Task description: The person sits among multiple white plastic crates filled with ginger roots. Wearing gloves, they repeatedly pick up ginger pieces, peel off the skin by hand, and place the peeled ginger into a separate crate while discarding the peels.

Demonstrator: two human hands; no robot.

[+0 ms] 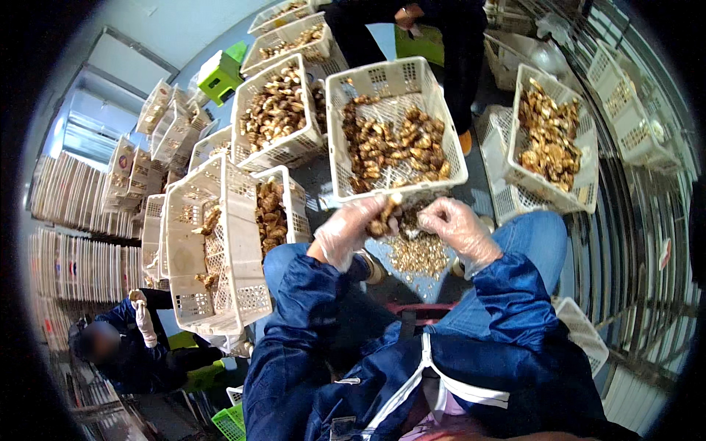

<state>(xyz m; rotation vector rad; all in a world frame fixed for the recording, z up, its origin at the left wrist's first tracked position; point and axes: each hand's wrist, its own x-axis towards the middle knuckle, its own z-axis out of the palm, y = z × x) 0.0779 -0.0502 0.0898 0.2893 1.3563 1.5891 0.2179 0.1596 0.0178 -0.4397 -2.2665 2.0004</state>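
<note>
My left hand [353, 229], in a clear plastic glove, is closed around a brown mushroom [380, 223] with a pale stem end. My right hand [455, 226], gloved alike, has thumb and forefinger pinched near the mushroom; whether a small thing is between the fingertips cannot be told. Both hands are just below the near rim of a white perforated plastic crate [400, 190] partly filled with brown mushrooms [386, 143]. Beneath the hands, a heap of small pale trimmings [419, 256] lies on the blue floor between my feet.
Another crate of mushrooms [551, 138] sits at the right on a stacked crate. At the left are crates with mushrooms, one nearly upright [187, 248]. A co-worker [132, 336] sits at lower left; another person [408, 16] is beyond the middle crate. A green stool [219, 77] stands upper left.
</note>
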